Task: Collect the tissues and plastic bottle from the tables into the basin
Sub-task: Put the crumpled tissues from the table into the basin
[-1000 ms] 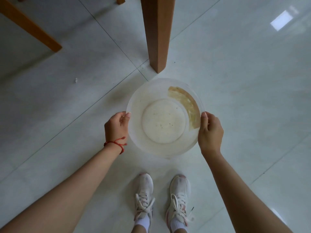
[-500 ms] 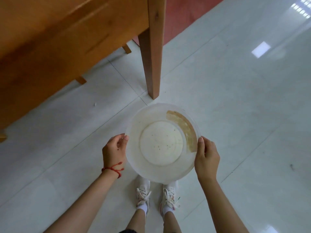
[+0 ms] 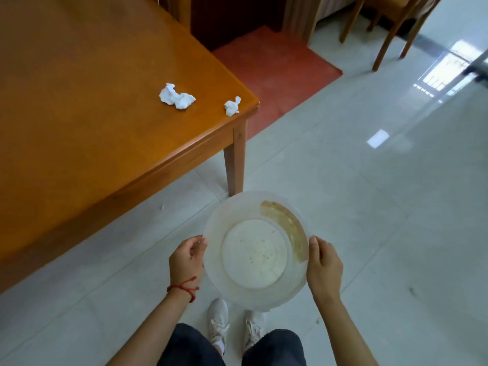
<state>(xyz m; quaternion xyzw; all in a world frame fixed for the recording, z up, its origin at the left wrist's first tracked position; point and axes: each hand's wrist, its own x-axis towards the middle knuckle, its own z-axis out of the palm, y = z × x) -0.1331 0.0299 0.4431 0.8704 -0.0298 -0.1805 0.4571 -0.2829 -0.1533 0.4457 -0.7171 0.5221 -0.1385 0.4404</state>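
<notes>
Pale glossy floor tiles fill most of the view, and a wooden surface (image 3: pixel 92 122) now stretches across the upper left, where a moment ago only its leg and underside showed. The person has straightened up, so the top of the surface has come into sight, and with it two crumpled tissues: a larger one (image 3: pixel 176 97) up and to the left of the fingers, and a smaller one (image 3: pixel 232 106) near the corner, almost straight ahead of the left hand (image 3: pixel 187 260).

Both hands hold a clear, stained basin (image 3: pixel 255 249) by its rim. The left hand's fingers (image 3: pixel 196 243) curl closed around the left edge; the right hand (image 3: pixel 324 266) grips the opposite edge, thumb along the rim. The basin hangs above the floor, in front of the person's shoes (image 3: pixel 232 328), and holds nothing so far.

No plastic bottle is visible. More chairs or tables (image 3: pixel 390 27) stand far off at the upper right. With the tissues now in sight, the likely next step is freeing one hand to pick them up.
</notes>
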